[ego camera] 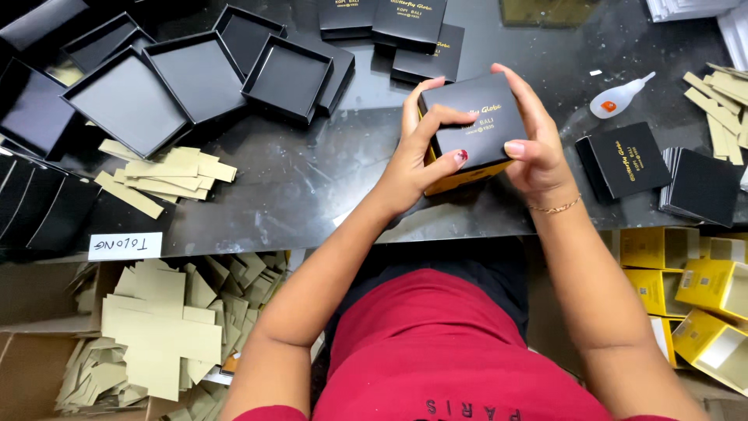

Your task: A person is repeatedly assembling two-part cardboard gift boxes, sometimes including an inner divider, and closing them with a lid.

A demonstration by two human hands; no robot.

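Head view: both hands clasp one black lid (474,117) over a yellow box (461,178), held just above the bench (312,187). Left hand (413,160) wraps the near-left corner, thumb across the top; right hand (538,148) pinches the right edge. Uneven pressure could likely jam the stiff lid askew or crease a corner. Smooth matte card, square-edged. Open black trays (195,78) and tan card strips (167,175) lie well apart to the left.

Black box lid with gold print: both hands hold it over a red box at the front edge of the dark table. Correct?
Not quite. The head view shows the left hand and right hand holding the black box lid over a yellow box, not a red one. The rest stands: it is at the dark table's front edge.
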